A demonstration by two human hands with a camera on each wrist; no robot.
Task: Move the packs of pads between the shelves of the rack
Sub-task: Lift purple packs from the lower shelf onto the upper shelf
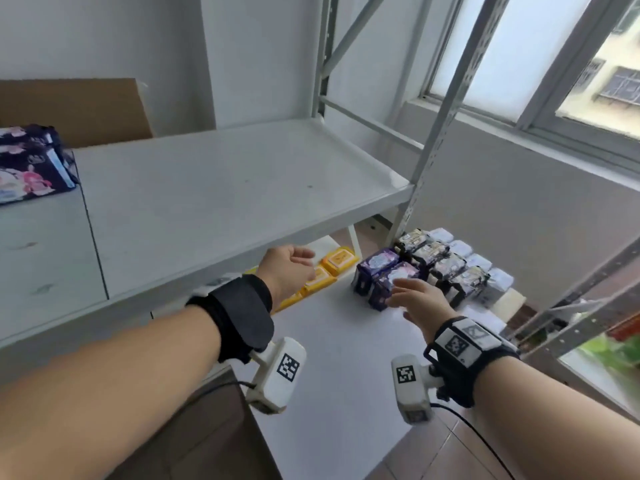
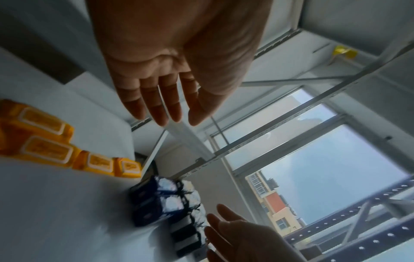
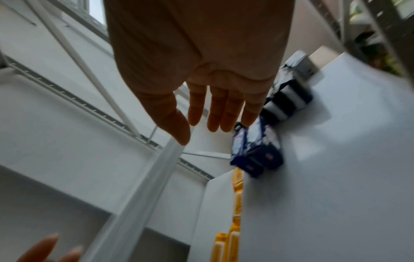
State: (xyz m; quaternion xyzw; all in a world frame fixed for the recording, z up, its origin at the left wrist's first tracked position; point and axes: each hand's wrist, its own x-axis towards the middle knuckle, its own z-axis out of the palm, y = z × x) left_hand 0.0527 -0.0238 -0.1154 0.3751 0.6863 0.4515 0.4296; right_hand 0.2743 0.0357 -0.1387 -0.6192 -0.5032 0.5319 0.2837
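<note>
reach | both hands empty, fingers loosely spread – left hand [image 1: 289, 268], right hand [image 1: 417, 299] | purple packs [image 1: 384, 277] on lower shelf [image 1: 332, 375] | take one pack per hand, pinch sides – lift straight up

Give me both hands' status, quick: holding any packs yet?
Left hand: open, holding nothing.
Right hand: open, holding nothing, just short of the purple packs.

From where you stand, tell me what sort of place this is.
Likely a storeroom or stockroom, though I can't be sure. A white metal rack with slotted uprights holds rows of purple packs of pads and yellow packs on its lower shelf, and a cardboard box sits behind the upper shelf.
</note>
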